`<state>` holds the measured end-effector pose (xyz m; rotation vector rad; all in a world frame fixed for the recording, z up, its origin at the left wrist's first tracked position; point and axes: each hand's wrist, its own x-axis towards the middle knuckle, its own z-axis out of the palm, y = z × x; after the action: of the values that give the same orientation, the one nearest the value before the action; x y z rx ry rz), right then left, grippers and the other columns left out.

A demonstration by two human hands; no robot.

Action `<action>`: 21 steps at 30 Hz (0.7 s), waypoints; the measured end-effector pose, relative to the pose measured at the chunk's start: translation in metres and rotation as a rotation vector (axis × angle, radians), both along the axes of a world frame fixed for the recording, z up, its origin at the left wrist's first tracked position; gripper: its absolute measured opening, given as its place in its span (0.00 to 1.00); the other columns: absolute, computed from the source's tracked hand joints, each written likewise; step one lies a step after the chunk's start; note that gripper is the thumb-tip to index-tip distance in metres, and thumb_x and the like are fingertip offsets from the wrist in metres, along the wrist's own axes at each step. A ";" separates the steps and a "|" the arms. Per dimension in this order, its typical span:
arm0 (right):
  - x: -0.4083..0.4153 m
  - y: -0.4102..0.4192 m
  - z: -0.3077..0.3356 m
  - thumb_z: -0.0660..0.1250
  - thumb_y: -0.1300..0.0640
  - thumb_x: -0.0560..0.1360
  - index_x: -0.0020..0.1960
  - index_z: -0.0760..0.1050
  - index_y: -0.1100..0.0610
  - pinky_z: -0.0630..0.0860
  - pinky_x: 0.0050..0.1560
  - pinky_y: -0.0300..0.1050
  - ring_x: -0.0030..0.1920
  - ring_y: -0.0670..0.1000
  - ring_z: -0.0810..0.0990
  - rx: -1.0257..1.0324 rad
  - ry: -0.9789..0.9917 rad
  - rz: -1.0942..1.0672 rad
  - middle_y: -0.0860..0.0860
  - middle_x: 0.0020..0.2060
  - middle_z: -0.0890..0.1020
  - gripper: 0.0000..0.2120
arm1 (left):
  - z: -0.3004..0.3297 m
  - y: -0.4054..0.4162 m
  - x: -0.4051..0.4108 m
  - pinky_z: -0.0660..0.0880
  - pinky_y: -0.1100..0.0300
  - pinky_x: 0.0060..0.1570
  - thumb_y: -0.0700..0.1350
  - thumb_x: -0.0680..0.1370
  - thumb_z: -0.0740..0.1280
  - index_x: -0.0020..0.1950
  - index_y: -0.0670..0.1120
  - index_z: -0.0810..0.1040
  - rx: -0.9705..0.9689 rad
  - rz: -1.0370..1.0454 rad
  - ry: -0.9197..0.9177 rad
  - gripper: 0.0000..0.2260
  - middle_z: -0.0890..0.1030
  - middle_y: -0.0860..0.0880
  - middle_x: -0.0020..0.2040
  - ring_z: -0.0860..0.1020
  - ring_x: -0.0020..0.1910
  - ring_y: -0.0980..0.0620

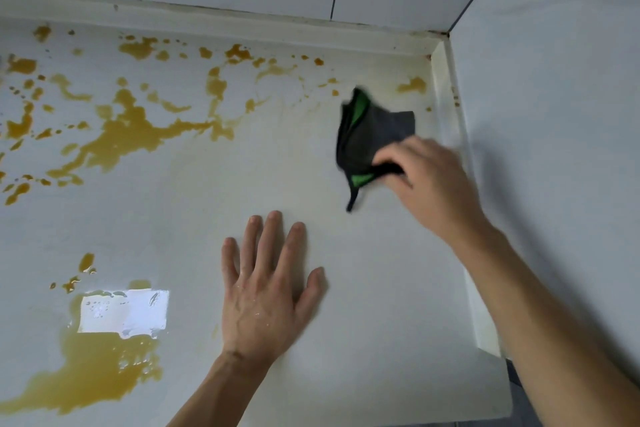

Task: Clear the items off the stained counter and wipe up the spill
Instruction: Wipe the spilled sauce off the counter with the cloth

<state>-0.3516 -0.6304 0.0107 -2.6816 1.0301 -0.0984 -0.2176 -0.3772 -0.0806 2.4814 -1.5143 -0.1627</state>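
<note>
A white counter [311, 184] carries a yellow-brown spill [135, 132] across its left and far parts, with a large puddle [93, 371] at the near left. My right hand [429, 184] grips a black and green cloth [367, 135] near the right rear corner; the cloth is blurred. A small yellow patch [412, 85] lies just beyond the cloth. My left hand [266, 288] rests flat on the counter, fingers spread, on a part with only faint smears.
White tiled walls [554, 114] close the counter at the back and on the right, with a raised lip [446, 97] along the right side. The counter's near edge [450, 419] shows at the bottom right. A bright reflection [124, 312] sits in the near puddle.
</note>
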 end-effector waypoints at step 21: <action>0.034 -0.047 -0.074 0.47 0.35 0.83 0.85 0.47 0.47 0.42 0.83 0.57 0.84 0.57 0.43 0.003 0.150 -0.399 0.52 0.85 0.46 0.34 | -0.015 0.002 0.000 0.51 0.36 0.81 0.67 0.79 0.62 0.82 0.55 0.65 -0.048 0.010 0.017 0.33 0.57 0.49 0.86 0.54 0.85 0.44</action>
<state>-0.3173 -0.6777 -0.0630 -2.4728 1.5990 0.0295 -0.2177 -0.3754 -0.0956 2.4435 -1.4813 -0.1440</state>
